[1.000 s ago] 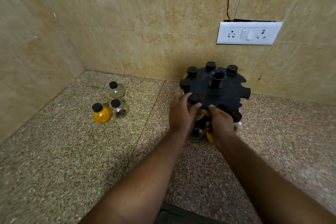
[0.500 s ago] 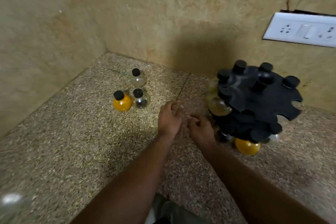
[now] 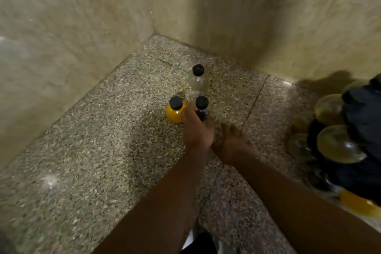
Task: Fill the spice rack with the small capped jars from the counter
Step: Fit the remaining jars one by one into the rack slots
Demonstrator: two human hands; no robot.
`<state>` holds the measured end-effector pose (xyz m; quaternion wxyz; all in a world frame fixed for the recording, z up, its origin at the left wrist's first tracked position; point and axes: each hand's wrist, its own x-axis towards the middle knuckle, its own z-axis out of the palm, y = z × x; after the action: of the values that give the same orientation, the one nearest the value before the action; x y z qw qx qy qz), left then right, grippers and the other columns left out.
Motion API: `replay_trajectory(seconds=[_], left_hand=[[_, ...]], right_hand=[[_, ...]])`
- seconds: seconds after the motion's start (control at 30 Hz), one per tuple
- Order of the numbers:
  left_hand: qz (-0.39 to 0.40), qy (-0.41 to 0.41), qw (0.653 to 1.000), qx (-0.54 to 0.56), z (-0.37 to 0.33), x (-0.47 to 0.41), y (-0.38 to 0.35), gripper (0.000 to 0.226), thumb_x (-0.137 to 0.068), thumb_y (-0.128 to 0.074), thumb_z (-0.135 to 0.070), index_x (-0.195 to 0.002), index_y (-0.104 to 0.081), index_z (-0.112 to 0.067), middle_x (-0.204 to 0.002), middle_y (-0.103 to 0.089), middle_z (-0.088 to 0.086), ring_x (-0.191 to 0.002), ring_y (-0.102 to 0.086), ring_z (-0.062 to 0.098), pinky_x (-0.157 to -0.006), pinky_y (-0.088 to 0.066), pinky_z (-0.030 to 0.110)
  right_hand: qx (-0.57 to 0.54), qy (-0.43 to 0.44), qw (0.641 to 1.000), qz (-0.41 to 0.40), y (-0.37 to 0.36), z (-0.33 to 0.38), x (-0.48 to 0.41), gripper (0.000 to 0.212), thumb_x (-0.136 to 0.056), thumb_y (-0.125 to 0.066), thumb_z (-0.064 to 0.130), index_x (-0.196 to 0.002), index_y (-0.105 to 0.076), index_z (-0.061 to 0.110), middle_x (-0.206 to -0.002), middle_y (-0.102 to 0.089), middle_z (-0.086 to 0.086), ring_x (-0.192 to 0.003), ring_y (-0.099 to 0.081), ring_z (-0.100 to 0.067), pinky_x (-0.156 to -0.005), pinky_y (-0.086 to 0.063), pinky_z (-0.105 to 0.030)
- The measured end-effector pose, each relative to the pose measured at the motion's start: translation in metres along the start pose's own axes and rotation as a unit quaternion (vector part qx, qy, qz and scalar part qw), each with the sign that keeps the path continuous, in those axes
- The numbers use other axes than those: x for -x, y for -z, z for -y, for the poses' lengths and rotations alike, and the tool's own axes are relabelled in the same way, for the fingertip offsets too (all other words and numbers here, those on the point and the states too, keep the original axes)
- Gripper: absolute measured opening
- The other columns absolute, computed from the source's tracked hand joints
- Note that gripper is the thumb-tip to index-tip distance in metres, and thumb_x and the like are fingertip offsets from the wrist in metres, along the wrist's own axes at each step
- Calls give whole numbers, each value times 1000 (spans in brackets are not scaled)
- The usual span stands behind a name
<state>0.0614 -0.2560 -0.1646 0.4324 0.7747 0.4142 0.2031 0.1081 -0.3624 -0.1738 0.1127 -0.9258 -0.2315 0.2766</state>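
Three small black-capped jars stand on the speckled counter near the corner: an orange jar (image 3: 174,112), a dark jar (image 3: 202,108) and a clear jar (image 3: 197,79) behind them. My left hand (image 3: 196,131) is at the dark jar, its fingers spread to either side of the jar's base and brushing the orange jar. The dark jar still stands on the counter. My right hand (image 3: 231,143) hovers just right of the left hand, empty, fingers loosely apart. The black spice rack (image 3: 362,113) sits blurred at the right edge with several jars hanging in it.
Two tiled walls (image 3: 82,27) meet in a corner behind the jars. The granite counter (image 3: 92,161) stretches to the left and front. A dark object shows at the bottom edge below my arms.
The view has swung left, away from the rack. Both hands left the rack and moved left across the counter; my left hand has reached the three loose jars.
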Motion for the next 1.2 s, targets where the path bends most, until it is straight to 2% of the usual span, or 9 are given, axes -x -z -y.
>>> replay_trajectory(seconds=[0.17,0.27,0.33,0.5,0.63,0.73,0.9,1.0,1.2], left_hand=[[20,-42,999,-10,5,-25,0,63,-96,-63,-33,-152,-34,-21,-154,-39,1,-131,-47,21,-89,-41,27],[18,-62,998,-9,7,-36,-1,58,-96,-63,-34,-148,-43,-19,-145,-51,1,-131,-51,20,-100,-47,32],[14,-65,998,-10,8,-44,-5,55,-94,-65,-36,-144,-48,-20,-136,-60,-1,-125,-56,17,-97,-50,33],[15,-70,997,0,9,-47,-8,53,-93,-69,-34,-141,-52,-17,-133,-62,-1,-122,-57,15,-94,-44,20],[14,-78,997,-14,4,-34,-2,57,-91,-71,-35,-141,-52,-15,-136,-60,0,-124,-55,15,-92,-35,13],[5,-89,996,-20,-1,-21,4,54,-89,-72,-37,-137,-56,-18,-131,-63,-1,-118,-59,15,-87,-38,17],[-2,-117,993,-36,-23,4,8,45,-87,-72,-41,-127,-61,-23,-118,-67,-4,-101,-64,15,-77,-50,29],[-6,-139,989,-44,-37,22,5,44,-85,-73,-42,-124,-63,-24,-115,-68,-4,-103,-64,19,-79,-51,31],[17,-157,986,-47,-64,73,-9,53,-85,-73,-43,-133,-59,-25,-128,-66,-4,-113,-62,17,-83,-37,22]], right_hand=[[66,-21,996,53,-4,7,-23,103,-85,-48,78,-159,8,33,-168,17,-9,-152,13,-44,-115,-12,-72],[81,-25,995,60,-8,10,-31,109,-81,-46,83,-157,18,36,-166,26,-9,-149,20,-48,-113,-8,-76],[85,-26,994,60,-12,11,-37,113,-79,-45,86,-155,22,36,-164,29,-10,-148,23,-49,-112,-6,-77],[88,-25,994,61,-14,9,-39,114,-78,-45,87,-155,23,37,-164,30,-10,-148,24,-49,-111,-4,-78],[60,-19,997,37,-10,4,-37,105,-82,-53,77,-158,9,38,-169,16,-8,-152,13,-45,-114,-8,-74],[4,-5,1000,-5,-5,-1,-26,94,-88,-61,61,-160,-7,31,-168,-8,-12,-153,-8,-40,-116,-25,-65],[-95,15,990,-99,11,-12,7,68,-91,-63,42,-151,-37,24,-146,-49,-12,-127,-52,-33,-97,-51,-43],[-154,0,975,-163,21,-23,29,52,-92,-61,39,-141,-51,23,-131,-61,-11,-115,-61,-29,-90,-52,-38],[-289,-65,923,-244,44,-58,83,32,-96,-58,37,-125,-64,25,-117,-69,1,-105,-65,-22,-77,-43,-29]])
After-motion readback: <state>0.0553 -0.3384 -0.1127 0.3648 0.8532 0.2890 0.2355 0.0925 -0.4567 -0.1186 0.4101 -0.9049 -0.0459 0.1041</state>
